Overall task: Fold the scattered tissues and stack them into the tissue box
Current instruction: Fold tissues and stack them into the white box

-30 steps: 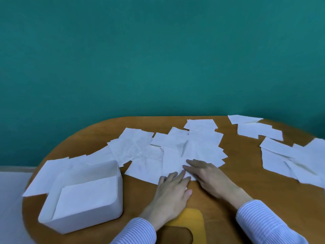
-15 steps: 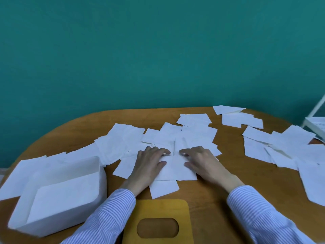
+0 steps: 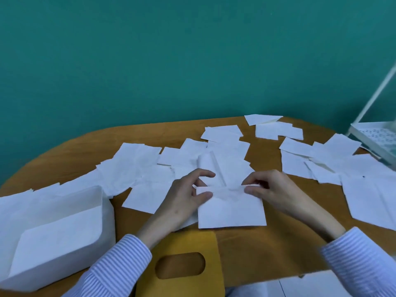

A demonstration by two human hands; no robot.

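A white tissue (image 3: pixel 231 207) lies on the wooden table (image 3: pixel 278 243) in front of me, its far edge lifted. My left hand (image 3: pixel 184 196) pinches that edge at the left corner and my right hand (image 3: pixel 272 189) pinches it at the right corner. Several other white tissues (image 3: pixel 137 166) lie scattered behind and to both sides. The open white tissue box (image 3: pixel 53 230) stands at the near left with a white sheet lying flat inside.
A yellow box lid (image 3: pixel 182 264) with an oval slot lies at the near edge between my sleeves. More tissues (image 3: pixel 364 189) cover the right side. A white rack (image 3: pixel 377 138) stands off the table's far right. A teal wall rises behind.
Both hands went from pressing flat on the pile to pinching the far edge of one tissue and drawing it toward me. The view shifted right, so the box sits further left.
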